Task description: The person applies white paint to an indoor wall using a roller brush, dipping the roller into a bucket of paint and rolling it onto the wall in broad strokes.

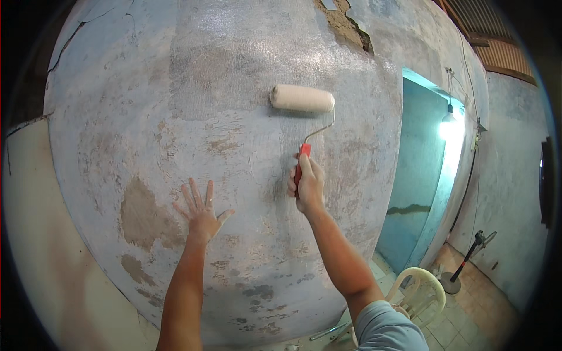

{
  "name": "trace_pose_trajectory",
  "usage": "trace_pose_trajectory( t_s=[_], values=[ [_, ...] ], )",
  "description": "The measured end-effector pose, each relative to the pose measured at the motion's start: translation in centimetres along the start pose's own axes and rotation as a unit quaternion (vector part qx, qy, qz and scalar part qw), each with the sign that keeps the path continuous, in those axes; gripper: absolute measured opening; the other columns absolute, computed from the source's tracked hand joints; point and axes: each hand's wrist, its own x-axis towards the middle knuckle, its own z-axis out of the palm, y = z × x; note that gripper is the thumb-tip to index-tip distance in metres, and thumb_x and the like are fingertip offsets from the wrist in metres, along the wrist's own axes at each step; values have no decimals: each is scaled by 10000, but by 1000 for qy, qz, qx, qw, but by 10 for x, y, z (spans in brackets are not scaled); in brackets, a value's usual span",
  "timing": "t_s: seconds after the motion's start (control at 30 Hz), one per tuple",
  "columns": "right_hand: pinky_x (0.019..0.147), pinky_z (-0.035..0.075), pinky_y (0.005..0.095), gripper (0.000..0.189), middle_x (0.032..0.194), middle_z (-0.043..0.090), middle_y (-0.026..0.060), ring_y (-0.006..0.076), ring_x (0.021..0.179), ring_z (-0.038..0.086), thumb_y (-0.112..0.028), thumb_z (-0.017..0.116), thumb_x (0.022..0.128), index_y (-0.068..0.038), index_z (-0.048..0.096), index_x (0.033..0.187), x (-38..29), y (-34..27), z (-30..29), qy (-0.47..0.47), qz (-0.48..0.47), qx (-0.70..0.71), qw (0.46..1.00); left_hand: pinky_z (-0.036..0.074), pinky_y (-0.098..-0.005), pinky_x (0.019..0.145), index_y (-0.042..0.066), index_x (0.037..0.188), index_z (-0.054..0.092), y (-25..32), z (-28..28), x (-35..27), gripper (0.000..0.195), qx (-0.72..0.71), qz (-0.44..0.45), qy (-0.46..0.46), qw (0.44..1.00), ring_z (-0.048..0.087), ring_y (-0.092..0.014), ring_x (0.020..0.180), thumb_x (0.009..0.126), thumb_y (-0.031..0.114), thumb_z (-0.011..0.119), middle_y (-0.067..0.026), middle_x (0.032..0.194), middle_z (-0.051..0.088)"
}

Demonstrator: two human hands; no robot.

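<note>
My right hand (309, 182) grips the red handle of a paint roller (303, 103), whose pale sleeve lies roughly level against the weathered wall (246, 162). A thin bent metal rod joins handle and sleeve. Lower left of it, my left hand (203, 217) is spread flat on the wall, its fingers apart and pointing up. Around and above the roller the wall has a darker, wet sheen in broad patches. Elsewhere its pale blue-grey coat is chipped and stained, with a bare brown patch left of my left hand.
A deep break (349, 30) in the plaster is at the upper right. Right of the wall is a blue-green doorway (415, 145) with a lit bulb (448, 125). A plastic chair (434, 285) and a stand fan (451, 281) stand on the tiled floor at lower right.
</note>
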Motion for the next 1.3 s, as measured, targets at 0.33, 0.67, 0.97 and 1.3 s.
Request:
trace_pose_trajectory(
  t_s=[0.33, 0.67, 0.97, 1.3],
  values=[
    [421, 349, 291, 299, 734, 536, 6, 113, 495, 461, -374, 558, 1054, -80, 573, 1103, 140, -110, 31, -27, -78, -3, 997, -142, -813, 1122, 223, 1707, 17, -9, 8, 3, 1204, 2, 13, 20, 1000, -236, -481, 1564, 843, 830, 595, -260, 1721, -193],
    [451, 368, 271, 285, 720, 549, 38, 116, 521, 465, -300, 529, 1068, -33, 542, 970, 229, -235, 67, -39, -102, -71, 991, -147, -807, 1126, 224, 1708, 42, -8, 9, -1, 1196, -8, 25, 34, 999, -228, -471, 1571, 839, 828, 599, -254, 1727, -176],
    [453, 361, 237, 284, 770, 541, 12, 93, 531, 460, -355, 532, 1079, -73, 561, 1061, 192, -191, 27, -77, -63, -58, 993, -130, -804, 1144, 312, 1702, 6, 1, 4, -1, 1180, 21, -17, 5, 1000, -236, -429, 1581, 830, 822, 616, -183, 1738, -215],
    [446, 389, 292, 353, 741, 548, 13, 115, 514, 489, -381, 544, 1067, -44, 594, 1163, 73, -79, -45, -37, -34, -59, 997, -102, -843, 1114, 314, 1701, 3, 3, 16, 6, 1231, 22, -35, 28, 999, -263, -411, 1575, 794, 824, 660, -168, 1732, -244]
  ],
)
